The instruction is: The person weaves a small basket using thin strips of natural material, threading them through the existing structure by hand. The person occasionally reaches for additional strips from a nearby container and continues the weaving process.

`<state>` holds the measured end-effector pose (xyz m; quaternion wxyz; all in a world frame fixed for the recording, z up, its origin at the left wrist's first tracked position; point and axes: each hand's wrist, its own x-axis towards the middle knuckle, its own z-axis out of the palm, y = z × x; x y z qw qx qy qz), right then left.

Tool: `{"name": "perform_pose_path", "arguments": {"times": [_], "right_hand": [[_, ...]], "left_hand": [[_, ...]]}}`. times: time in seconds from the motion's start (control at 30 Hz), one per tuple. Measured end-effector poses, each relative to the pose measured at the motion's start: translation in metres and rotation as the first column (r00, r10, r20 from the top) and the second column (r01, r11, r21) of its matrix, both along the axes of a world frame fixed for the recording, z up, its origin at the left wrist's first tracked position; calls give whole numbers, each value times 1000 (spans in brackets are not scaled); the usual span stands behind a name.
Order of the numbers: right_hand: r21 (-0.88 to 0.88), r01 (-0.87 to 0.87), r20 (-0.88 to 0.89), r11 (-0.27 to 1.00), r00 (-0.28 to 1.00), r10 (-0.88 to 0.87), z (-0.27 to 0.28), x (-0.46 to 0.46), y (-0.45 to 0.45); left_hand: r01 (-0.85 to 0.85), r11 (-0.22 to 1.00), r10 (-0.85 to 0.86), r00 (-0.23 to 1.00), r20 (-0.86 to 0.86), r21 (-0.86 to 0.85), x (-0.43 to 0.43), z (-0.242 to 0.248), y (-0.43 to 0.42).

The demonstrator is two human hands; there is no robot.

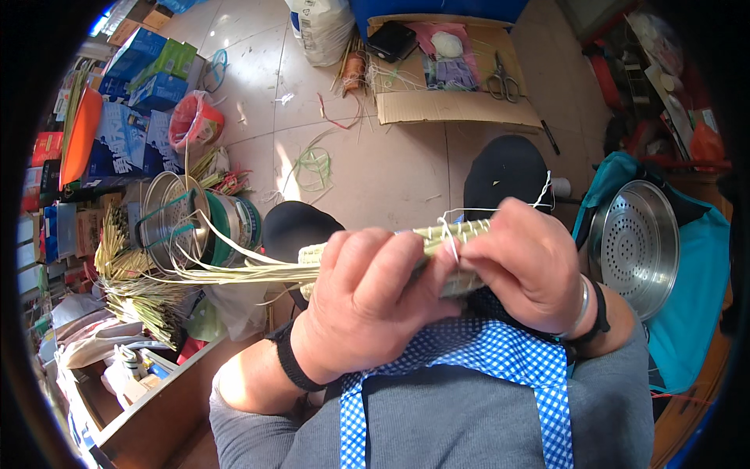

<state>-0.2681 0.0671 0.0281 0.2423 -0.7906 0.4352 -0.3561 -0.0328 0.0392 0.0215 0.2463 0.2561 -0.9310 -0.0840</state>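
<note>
A bundle of pale green plant strands [258, 273], bound with white cord at its right part, lies across my lap. My left hand [375, 287] is closed around it, and the loose ends fan out to the left. A white cord [447, 237] loops over the bound part between my hands. My right hand [521, 264] has its thumb and fingers pinched together at the bundle's right part, by the cord; what exactly lies between the fingertips is hidden. The cord runs up behind the right hand and on over the dark-clothed knee.
Ahead on the tiled floor is a cardboard box [457, 109] with scissors [503, 79] and a ball of white string [446, 44]. At left stand a steel strainer [170, 211], cut stalks [143, 305] and a red bin [199, 120]; at right, a perforated steel basin [636, 249].
</note>
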Motion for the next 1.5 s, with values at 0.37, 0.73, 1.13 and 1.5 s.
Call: {"name": "perform_pose_path", "arguments": {"times": [0.37, 0.73, 1.13, 1.5], "right_hand": [[-5, -4, -93, 1000, 996, 4, 18, 6, -16], [664, -264, -184, 699, 849, 496, 38, 30, -101], [769, -173, -119, 615, 907, 404, 32, 44, -119], [778, -321, -70, 540, 810, 582, 22, 38, -141]], "left_hand": [[-41, 999, 41, 999, -4, 34, 0, 0, -1], [-8, 998, 13, 996, -91, 60, 3, -4, 3], [-52, 998, 54, 992, -117, 21, 3, -7, -6], [-49, 999, 50, 991, -123, 7, -3, -9, -7]]}}
